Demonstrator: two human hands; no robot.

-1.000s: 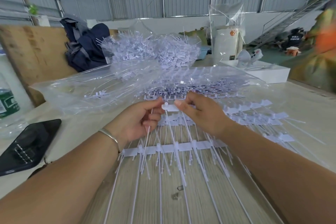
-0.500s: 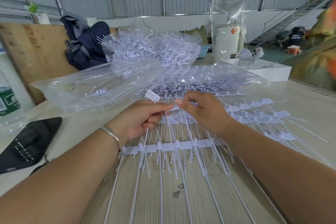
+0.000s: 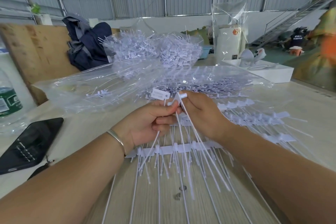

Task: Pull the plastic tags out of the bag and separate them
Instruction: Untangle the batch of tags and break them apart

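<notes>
Centrally, head view: left hand point(image 3: 145, 123) curled round one separated tag point(image 3: 161, 94), flat label end upright above the knuckles, stem trailing below the fist. Right hand point(image 3: 201, 114) pinching the neighbouring tag head point(image 3: 181, 97), raised just beside the left thumb. Joined tag strips point(image 3: 174, 149) flat on the wooden table point(image 3: 163, 205) beneath both wrists (stems fanned toward the near edge). Clear bag point(image 3: 127, 85) just beyond the hands, mouth facing them. Phone point(image 3: 31, 143) near the left table edge, well apart from the strips.
</notes>
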